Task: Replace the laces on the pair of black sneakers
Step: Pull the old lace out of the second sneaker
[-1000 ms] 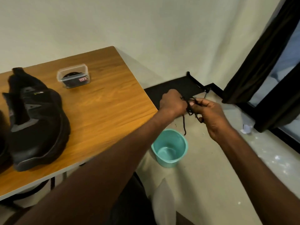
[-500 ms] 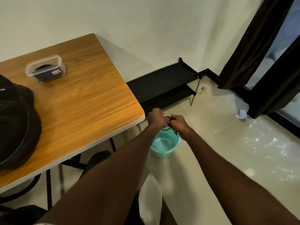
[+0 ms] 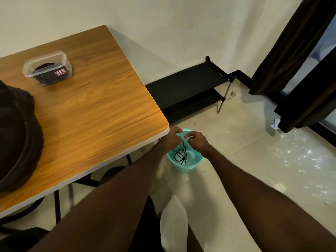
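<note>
Down over the teal bucket [image 3: 185, 160] on the floor, both hands meet. The left hand [image 3: 172, 138] and right hand [image 3: 197, 141] each have their grip pinched on the black lace [image 3: 181, 155], which hangs vertically, its loops dangling into the bucket. One black sneaker [image 3: 16, 135] lies on the counter [image 3: 101, 106], cropped at the left edge.

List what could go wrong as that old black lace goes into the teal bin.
1. The black lace hangs in loose loops from the hands, left hand and right hand, so a loop could drape over the rim of the teal bin or land on the floor.
2. The lace may snag on fingers as it is let go.
</note>
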Available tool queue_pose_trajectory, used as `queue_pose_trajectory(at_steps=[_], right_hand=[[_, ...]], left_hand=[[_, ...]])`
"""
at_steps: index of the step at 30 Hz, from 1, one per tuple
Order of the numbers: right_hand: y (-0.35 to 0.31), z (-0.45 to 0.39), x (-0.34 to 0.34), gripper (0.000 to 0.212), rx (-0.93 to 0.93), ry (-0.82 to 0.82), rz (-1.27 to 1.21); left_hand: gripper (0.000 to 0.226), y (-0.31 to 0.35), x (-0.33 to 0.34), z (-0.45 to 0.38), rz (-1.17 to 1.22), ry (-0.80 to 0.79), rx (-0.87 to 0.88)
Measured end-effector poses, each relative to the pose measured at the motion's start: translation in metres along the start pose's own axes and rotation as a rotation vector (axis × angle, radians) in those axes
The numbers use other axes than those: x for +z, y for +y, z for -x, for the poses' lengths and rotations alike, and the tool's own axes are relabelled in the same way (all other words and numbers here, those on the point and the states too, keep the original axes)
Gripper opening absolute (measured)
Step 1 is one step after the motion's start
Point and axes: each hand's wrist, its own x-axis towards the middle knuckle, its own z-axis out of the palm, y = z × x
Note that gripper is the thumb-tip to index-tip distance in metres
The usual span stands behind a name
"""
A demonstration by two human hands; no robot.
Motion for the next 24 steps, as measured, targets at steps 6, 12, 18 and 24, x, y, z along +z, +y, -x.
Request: queue_pose_trajectory(at_steps=[6,12,18,24], right_hand=[[0.012,0.010,0.012,0.021,0.030,0.095,-0.159],[-0.005,0.054,-0.007,0.026,-0.084,0.237,-0.317],[-0.082,0.116,-0.055,0.018,-0.350,0.381,-0.510],[-0.200,0.184,-0.085,0.016,-0.636,0.461,-0.654]], left_hand=[[0.031,0.009,-0.003,0.032,-0.124,-0.031,0.106],[0.024,0.032,0.001,0.079,0.050,0.025,0.206],[0.028,0.095,-0.025,0.127,0.358,0.108,0.333],[0.034,0.155,-0.093,0.195,0.495,0.377,0.632]])
